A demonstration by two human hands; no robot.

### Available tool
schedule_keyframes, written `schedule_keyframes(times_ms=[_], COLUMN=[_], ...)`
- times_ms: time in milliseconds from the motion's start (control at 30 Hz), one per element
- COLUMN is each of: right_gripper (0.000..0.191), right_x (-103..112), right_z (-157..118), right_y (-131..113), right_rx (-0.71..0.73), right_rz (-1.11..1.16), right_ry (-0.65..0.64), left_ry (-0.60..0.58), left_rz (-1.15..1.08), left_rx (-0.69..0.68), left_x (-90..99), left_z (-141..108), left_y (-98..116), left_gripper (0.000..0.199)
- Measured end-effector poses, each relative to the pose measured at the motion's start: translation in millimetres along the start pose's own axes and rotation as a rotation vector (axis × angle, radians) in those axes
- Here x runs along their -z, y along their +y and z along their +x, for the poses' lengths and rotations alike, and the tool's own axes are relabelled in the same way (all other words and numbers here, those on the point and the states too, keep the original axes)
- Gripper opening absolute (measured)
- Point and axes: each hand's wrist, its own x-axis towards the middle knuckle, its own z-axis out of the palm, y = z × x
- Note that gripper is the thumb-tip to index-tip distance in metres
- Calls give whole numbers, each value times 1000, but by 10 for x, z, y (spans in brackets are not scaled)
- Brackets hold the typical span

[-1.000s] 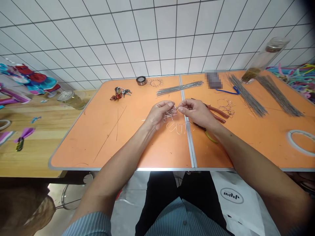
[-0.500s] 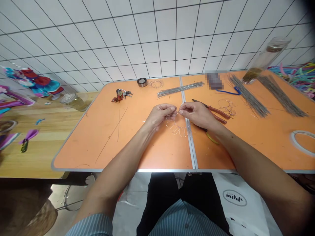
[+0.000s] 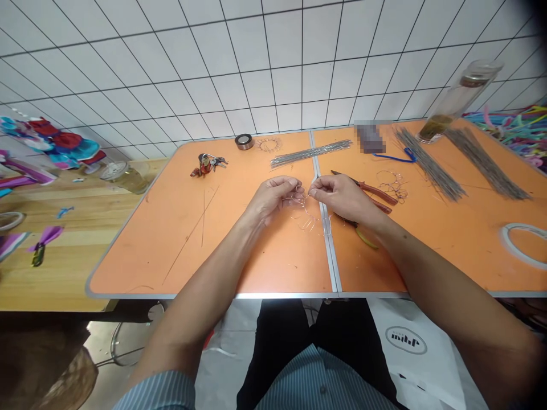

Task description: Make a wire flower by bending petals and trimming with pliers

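Between my hands is a thin wire ring bent into several petal-like loops, over the seam of the orange table. My left hand pinches its wire on the left side. On the right, my right hand grips the wire too, thumb and forefinger together; the exact spot under the fingertips is too fine to make out. Red-handled pliers lie just beyond my right hand, partly covered by it. A tool with a yellow handle pokes out from under my right wrist.
Wire bundles lie at the right, and a shorter bundle at the back. A tape roll, keys and looped wire sit at the back left. A glass bottle stands back right; a white ring lies front right.
My fingertips have drawn slightly apart, and the wire ring has shifted and turned a little between them. The whole view has moved slightly.
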Motion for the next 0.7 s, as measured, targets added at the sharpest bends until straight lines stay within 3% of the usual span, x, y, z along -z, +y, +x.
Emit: schedule_keyframes(times_ms=[400,700], right_gripper=[18,19], right_x=[22,9], right_z=[47,34], right_y=[49,16], right_rx=[-4,-24], right_rz=[16,98], right_ry=[-38,-59], left_ry=[-104,-95], left_rz=[25,-145], left_rx=[43,141], left_x=[29,-2], left_z=[-6,-7], left_y=[36,13], left_gripper=[41,29])
